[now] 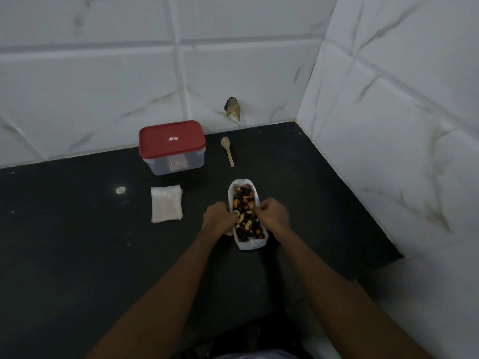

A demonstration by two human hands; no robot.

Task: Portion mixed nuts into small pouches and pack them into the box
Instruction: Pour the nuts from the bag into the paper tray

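A left hand (219, 216) and right hand (274, 215) grip a long white plastic bag (250, 245) of mixed nuts (245, 215) on a black stone tabletop (77, 242).

Each hand closes its grip on an opposite long edge of the bag, fingers curled over it; the bag lies open-topped between the 2 hands. Just left, apart from it, lies a stack of small white translucent pouches (166, 207). Farther back a small wooden spoon (227, 151) lies with its bowl toward the wall. Left of it the clear rectangular plastic box (178, 164) stands closed under its red lid (172, 141), near the white marbled tile wall (103, 86).
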